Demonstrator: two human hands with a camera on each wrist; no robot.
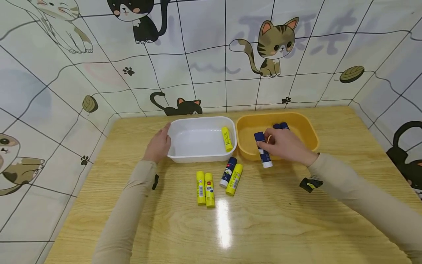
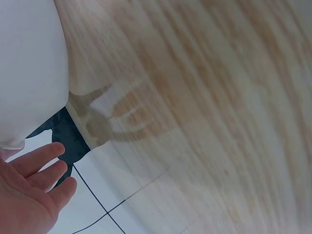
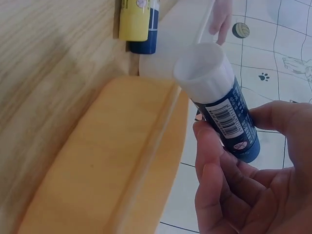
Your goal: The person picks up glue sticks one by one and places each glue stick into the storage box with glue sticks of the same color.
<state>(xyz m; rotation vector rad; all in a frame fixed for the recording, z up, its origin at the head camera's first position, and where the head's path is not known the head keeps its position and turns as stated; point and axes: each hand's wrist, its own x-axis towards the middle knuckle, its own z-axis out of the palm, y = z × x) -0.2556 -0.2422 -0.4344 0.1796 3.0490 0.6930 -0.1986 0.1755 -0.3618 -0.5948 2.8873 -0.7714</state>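
Navy glue stick (image 1: 265,154), cylindrical, white-ended, pinched in the right hand (image 1: 287,143) over the rounded near rim of the yellow tray (image 1: 305,131); left hand (image 1: 158,145), fingers loosely extended, at the white tray (image 1: 194,141)'s edge. Wood-grain tabletop (image 1: 280,223) spreads in front.

Head pic bright, glare streak on tabletop (image 1: 263,216); L wrist pic blurry.
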